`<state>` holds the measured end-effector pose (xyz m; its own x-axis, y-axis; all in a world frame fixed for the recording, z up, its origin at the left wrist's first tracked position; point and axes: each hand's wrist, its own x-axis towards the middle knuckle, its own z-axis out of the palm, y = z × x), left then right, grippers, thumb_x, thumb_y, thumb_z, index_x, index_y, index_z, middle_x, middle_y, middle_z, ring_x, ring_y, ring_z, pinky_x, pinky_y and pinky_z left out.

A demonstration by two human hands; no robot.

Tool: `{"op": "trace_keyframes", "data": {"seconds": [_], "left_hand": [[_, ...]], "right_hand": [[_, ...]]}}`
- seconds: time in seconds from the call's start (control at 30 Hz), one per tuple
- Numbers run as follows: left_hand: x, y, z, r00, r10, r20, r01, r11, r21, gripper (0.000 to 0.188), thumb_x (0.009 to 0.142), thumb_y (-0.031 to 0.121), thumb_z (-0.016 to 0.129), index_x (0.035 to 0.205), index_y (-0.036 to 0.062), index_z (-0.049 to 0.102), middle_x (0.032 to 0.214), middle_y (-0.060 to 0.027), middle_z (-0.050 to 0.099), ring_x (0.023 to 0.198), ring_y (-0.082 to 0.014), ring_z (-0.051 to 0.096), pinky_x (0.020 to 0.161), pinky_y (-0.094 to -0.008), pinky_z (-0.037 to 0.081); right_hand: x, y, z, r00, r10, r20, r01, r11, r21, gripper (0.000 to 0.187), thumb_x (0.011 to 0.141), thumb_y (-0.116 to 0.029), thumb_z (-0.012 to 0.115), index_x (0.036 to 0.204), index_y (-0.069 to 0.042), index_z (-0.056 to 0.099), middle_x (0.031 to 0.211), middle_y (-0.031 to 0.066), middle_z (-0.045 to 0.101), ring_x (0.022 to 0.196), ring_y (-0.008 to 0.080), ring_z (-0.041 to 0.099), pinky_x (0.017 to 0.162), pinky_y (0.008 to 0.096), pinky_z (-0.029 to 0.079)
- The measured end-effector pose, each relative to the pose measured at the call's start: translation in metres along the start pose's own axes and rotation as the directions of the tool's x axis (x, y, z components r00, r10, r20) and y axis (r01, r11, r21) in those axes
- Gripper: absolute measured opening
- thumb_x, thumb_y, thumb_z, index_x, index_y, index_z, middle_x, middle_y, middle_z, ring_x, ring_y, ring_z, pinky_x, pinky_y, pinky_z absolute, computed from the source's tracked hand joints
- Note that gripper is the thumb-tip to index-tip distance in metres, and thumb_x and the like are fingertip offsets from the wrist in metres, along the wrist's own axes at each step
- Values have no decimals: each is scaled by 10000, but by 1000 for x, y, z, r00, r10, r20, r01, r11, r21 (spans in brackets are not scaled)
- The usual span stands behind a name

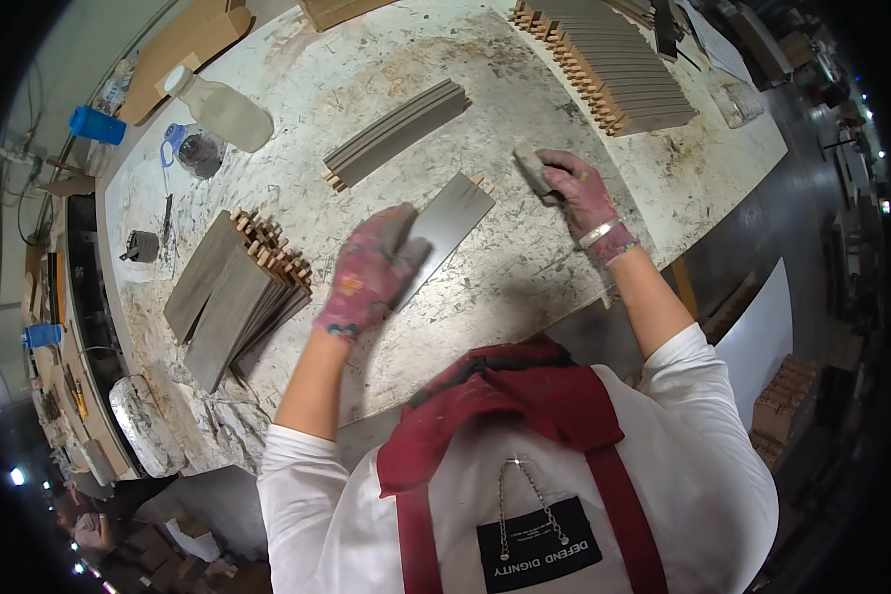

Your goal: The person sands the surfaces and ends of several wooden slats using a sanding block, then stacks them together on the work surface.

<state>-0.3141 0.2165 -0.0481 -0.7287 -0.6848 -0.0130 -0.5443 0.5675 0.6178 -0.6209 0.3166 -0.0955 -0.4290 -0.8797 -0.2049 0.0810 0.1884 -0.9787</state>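
A flat grey board (pixel 452 224) with light wooden dowels at its far end lies slantwise on the table in front of me. My left hand (pixel 368 269), in a pink patterned glove, is closed over the board's left edge, thumb and fingers on it. My right hand (pixel 578 195), also gloved, grips a small grey-beige sanding block (pixel 533 170) to the right of the board, apart from it. Just beyond the board, a short stack of similar grey boards (pixel 396 136) lies on the table.
A fanned pile of doweled boards (pixel 230 297) lies at left, and a long row of them (pixel 619 69) at far right. A cloudy plastic bottle (pixel 230 111), a clear jar (pixel 200 153) and a dark round object (pixel 142 247) stand at left on the stained table (pixel 525 272).
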Motion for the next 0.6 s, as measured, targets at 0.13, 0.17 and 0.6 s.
{"op": "trace_keyframes", "data": {"seconds": [0.13, 0.17, 0.6], "left_hand": [[-12, 0, 46, 960, 248, -126, -177, 893, 413, 606, 838, 312, 694, 1372, 88, 514, 1362, -200, 518, 1197, -413, 517, 1003, -467, 444], [-12, -1, 49, 963, 234, -133, -167, 906, 389, 600, 830, 305, 697, 1366, 99, 525, 1362, -200, 519, 1195, -409, 519, 988, -466, 453], [-5, -26, 39, 987, 153, -55, -141, 974, 176, 460, 895, 300, 641, 1337, 192, 575, 1376, -95, 528, 1119, -364, 554, 958, -444, 481]], "right_hand": [[12, -9, 40, 989, -97, 113, 110, 987, -116, 360, 885, -225, 662, 1180, -19, 647, 1126, 105, 654, 979, 194, 616, 864, 304, 497], [17, -9, 48, 981, -141, 132, 170, 956, -238, 381, 888, -251, 661, 1191, -22, 639, 1132, 117, 644, 995, 218, 614, 878, 320, 494], [-64, -34, 14, 883, -221, 414, 449, 652, -611, 365, 851, -190, 669, 1161, -6, 611, 1049, 192, 604, 940, 348, 610, 842, 395, 508]]}}
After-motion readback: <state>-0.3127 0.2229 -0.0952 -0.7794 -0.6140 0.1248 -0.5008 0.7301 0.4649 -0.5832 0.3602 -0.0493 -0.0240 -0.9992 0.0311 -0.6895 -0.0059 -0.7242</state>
